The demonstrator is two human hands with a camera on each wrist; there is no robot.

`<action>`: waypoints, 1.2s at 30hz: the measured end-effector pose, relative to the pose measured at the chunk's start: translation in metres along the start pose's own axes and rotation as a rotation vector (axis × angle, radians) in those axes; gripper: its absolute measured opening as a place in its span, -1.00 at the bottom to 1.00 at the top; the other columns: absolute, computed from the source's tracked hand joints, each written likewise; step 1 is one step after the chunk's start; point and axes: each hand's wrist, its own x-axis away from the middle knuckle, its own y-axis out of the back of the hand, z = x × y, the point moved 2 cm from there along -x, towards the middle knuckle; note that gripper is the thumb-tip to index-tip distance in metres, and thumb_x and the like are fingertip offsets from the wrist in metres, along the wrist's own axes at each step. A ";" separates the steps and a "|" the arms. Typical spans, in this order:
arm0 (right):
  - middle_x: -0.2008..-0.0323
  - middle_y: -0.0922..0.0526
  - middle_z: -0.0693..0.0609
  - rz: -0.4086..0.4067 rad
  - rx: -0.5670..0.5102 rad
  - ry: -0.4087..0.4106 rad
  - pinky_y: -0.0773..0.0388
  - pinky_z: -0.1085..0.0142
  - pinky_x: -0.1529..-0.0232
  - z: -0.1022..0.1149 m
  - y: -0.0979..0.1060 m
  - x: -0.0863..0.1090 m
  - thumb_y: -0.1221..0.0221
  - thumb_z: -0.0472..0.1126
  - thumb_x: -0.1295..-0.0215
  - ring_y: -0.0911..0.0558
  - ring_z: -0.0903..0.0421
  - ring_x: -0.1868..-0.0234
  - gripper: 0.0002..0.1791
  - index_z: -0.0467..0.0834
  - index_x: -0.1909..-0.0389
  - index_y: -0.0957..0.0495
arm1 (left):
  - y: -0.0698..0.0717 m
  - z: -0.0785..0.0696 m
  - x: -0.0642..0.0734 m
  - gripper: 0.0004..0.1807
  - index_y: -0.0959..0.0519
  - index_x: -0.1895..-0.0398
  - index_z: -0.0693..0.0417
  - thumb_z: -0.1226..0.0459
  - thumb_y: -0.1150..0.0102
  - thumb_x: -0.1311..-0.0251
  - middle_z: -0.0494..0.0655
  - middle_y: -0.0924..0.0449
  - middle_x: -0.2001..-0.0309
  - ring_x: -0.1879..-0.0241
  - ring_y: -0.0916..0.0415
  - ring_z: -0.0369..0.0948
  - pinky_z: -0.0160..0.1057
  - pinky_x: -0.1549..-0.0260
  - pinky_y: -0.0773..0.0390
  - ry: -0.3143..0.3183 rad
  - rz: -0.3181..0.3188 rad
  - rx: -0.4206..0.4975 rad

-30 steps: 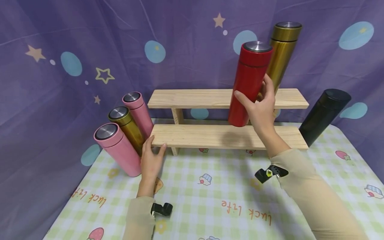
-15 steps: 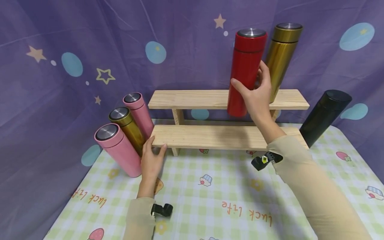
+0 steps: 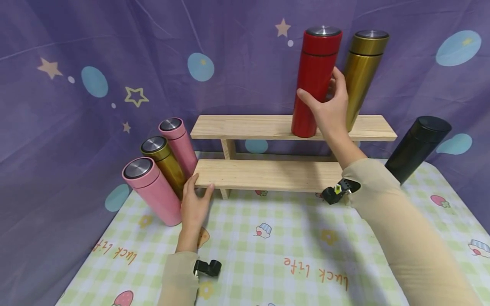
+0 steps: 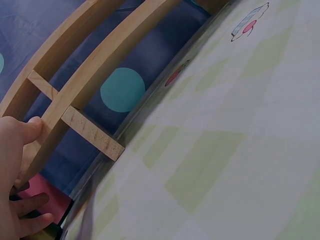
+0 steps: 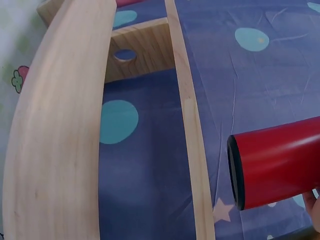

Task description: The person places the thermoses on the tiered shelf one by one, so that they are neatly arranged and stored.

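My right hand (image 3: 332, 111) grips a red thermos bottle (image 3: 317, 72) with a silver-topped lid, thumb on its near side. The bottle is nearly upright at the upper board of a two-tier wooden shelf (image 3: 252, 126). In the right wrist view, the dark base of the red bottle (image 5: 280, 167) is apart from the upper board's edge (image 5: 192, 130). A gold thermos (image 3: 363, 76) stands on that board, just right of the hand. My left hand (image 3: 194, 208) holds the left front corner of the lower board (image 3: 264, 174); its thumb (image 4: 31, 131) lies on the board's edge.
Left of the shelf stand two pink thermoses (image 3: 157, 193) and a gold one (image 3: 172, 170), close to my left hand. A black thermos (image 3: 417, 148) is at the shelf's right end. Behind hangs a purple curtain (image 3: 245, 85); a checked cloth (image 3: 245, 255) covers the table.
My right hand has lifted the red thermos up and away from me, from in front of the shelf to the upper board. My left hand has stayed at the lower board's corner.
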 end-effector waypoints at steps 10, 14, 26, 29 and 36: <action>-0.18 -0.49 0.02 0.040 0.071 -0.028 -0.41 0.33 -0.07 -0.002 0.004 -0.014 -0.41 -0.08 -0.10 -0.47 0.17 -0.11 -0.14 -0.01 -0.43 -0.24 | 0.000 0.002 0.000 -0.22 -0.20 -0.51 -0.14 -0.16 -0.16 -0.30 -0.09 -0.12 -0.49 -0.37 -0.24 0.08 0.24 -0.22 -0.26 0.003 0.000 -0.011; -0.20 -0.47 0.02 0.050 0.099 -0.043 -0.40 0.34 -0.08 -0.005 0.005 -0.018 -0.42 -0.06 -0.11 -0.46 0.16 -0.12 -0.12 0.00 -0.44 -0.22 | 0.000 0.002 0.000 -0.21 -0.20 -0.51 -0.15 -0.17 -0.16 -0.30 -0.09 -0.12 -0.49 -0.37 -0.24 0.07 0.24 -0.22 -0.26 0.006 0.003 -0.012; -0.25 -0.45 0.00 0.089 0.183 -0.090 -0.39 0.32 -0.15 -0.007 -0.003 -0.025 -0.42 0.03 -0.12 -0.46 0.10 -0.16 -0.09 0.06 -0.45 -0.19 | 0.000 0.001 0.000 -0.22 -0.20 -0.51 -0.15 -0.15 -0.16 -0.30 -0.08 -0.13 -0.49 -0.36 -0.26 0.07 0.24 -0.21 -0.28 -0.003 0.000 -0.021; -0.24 -0.46 -0.01 0.092 0.186 -0.085 -0.41 0.32 -0.14 -0.008 -0.007 -0.025 -0.42 0.03 -0.12 -0.47 0.09 -0.15 -0.10 0.06 -0.45 -0.19 | 0.000 0.001 0.000 -0.22 -0.20 -0.51 -0.15 -0.15 -0.17 -0.30 -0.08 -0.12 -0.49 -0.37 -0.25 0.07 0.24 -0.21 -0.27 -0.004 -0.001 -0.019; -0.25 -0.46 -0.02 0.089 0.193 -0.089 -0.41 0.32 -0.17 -0.010 -0.014 -0.025 -0.42 0.04 -0.12 -0.48 0.10 -0.17 -0.09 0.03 -0.45 -0.18 | 0.000 0.002 0.000 -0.22 -0.20 -0.51 -0.15 -0.16 -0.16 -0.30 -0.08 -0.12 -0.49 -0.38 -0.23 0.08 0.25 -0.22 -0.25 0.004 0.002 -0.015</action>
